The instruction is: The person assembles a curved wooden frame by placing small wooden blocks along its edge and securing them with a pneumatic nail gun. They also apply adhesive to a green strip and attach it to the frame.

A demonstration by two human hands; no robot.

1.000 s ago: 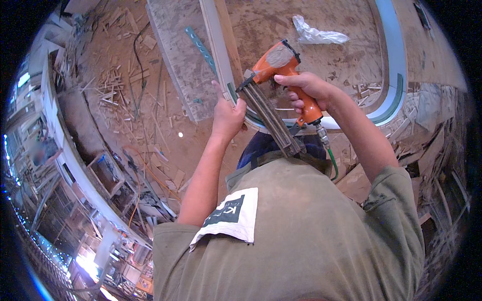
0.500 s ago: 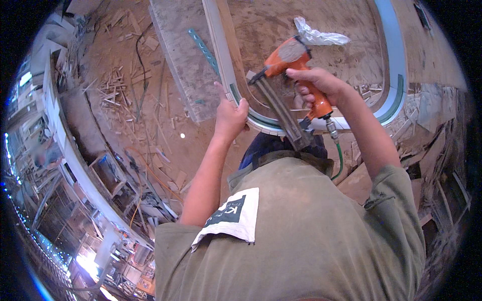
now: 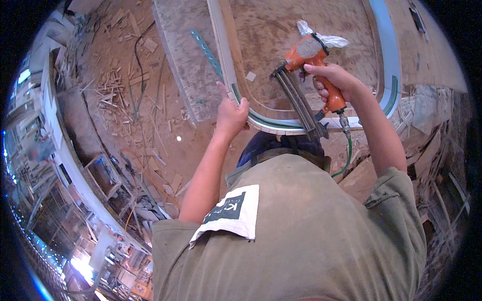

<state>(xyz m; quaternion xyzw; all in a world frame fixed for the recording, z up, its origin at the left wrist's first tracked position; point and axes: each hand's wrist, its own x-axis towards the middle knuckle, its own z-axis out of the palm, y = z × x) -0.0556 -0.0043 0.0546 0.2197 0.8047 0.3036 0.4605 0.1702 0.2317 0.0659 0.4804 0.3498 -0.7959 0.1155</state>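
Note:
My right hand [image 3: 337, 83] is wrapped round the handle of an orange pneumatic nail gun [image 3: 304, 54], whose long dark magazine slants down toward me across the near edge of a frame. That frame [image 3: 225, 49] is wooden with rounded corners, pale facing and green strips along its curves. My left hand [image 3: 232, 114] grips its near left corner, thumb on top and the other fingers partly hidden beneath. A green air hose [image 3: 349, 150] runs from the gun's handle down past my right side. Inside the frame, a small pale square piece [image 3: 250, 76] lies near the gun's nose.
Beneath the frame is a worn wooden worktop [image 3: 175, 55]. A teal perforated strip [image 3: 205, 51] lies left of the frame, and crumpled white plastic [image 3: 334, 41] lies behind the gun. Wood offcuts [image 3: 113, 95] litter the floor at left, beside a black cable [image 3: 138, 55].
My right hand has carried the nail gun to the right, away from the left corner. The small pale square now shows fully. My left hand stays on the frame.

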